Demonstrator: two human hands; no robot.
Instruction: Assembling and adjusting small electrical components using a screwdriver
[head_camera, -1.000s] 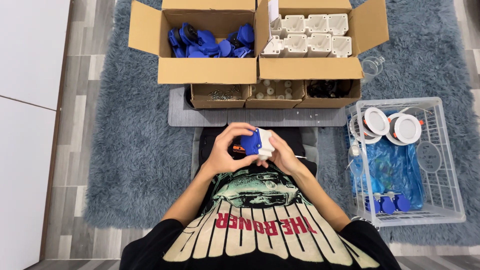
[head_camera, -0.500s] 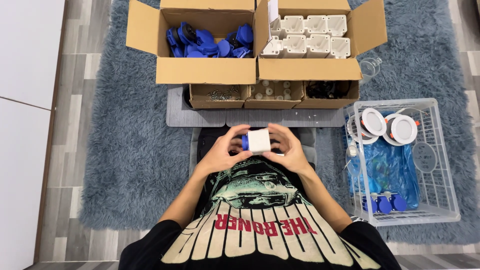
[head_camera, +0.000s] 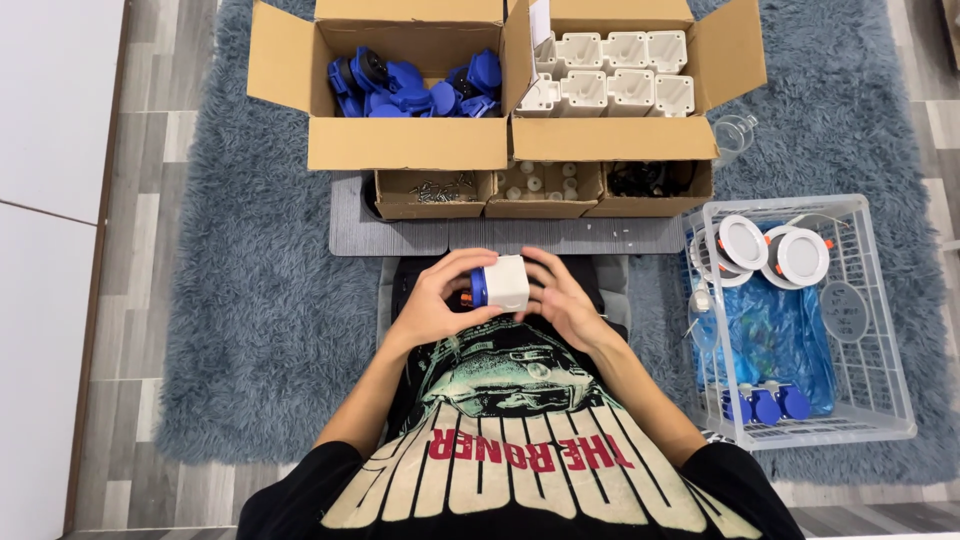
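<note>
Both of my hands hold one small assembly in front of my chest. It is a white square housing (head_camera: 506, 282) with a blue round part (head_camera: 479, 286) joined on its left side and a bit of orange below. My left hand (head_camera: 435, 300) wraps the blue end, thumb and fingers curled round it. My right hand (head_camera: 556, 300) cups the white housing from the right, fingers spread along its far side.
Two open cardboard boxes stand ahead on the grey rug: blue parts (head_camera: 410, 85) in the left, white housings (head_camera: 612, 70) in the right. Three small trays (head_camera: 540, 190) sit before them. A white wire basket (head_camera: 800, 320) with round white lamps and blue plastic stands at right.
The assembly has been turned in my hands: the blue part faced up a second ago, now the white housing shows with the blue part at its left. My hands stayed in place.
</note>
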